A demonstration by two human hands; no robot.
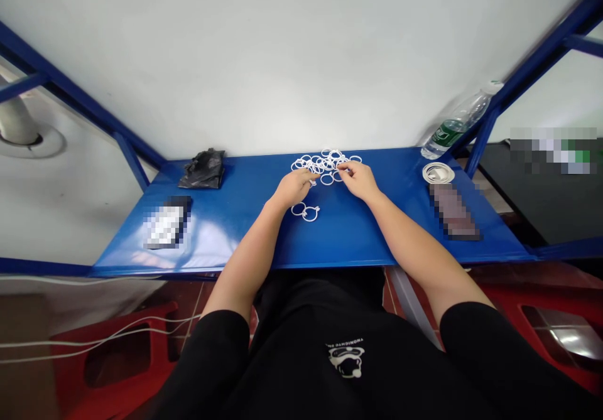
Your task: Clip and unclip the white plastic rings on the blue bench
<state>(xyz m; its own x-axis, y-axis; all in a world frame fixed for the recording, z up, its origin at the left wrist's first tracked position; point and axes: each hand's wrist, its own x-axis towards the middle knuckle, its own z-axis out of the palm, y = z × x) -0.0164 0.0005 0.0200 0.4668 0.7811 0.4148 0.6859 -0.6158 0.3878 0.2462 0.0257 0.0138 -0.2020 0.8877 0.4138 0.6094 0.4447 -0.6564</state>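
- Nearest, at 12 o'clock on the blue table (348, 238), two white rings (304, 213) lie touching.
- At 11 o'clock, the left hand (295, 188) has fingers curled together, a white bit at their tips; whether pinched, I cannot tell.
- At 1 o'clock, the right hand (360, 180) bends its fingers at the ring pile (323, 164); its grip I cannot tell.
- That pile: 12 o'clock, beyond both hands.
- Coiled cable (425, 174), 2 o'clock; black bag (205, 170), 10 o'clock.
- Bottle (447, 132), 2 o'clock.
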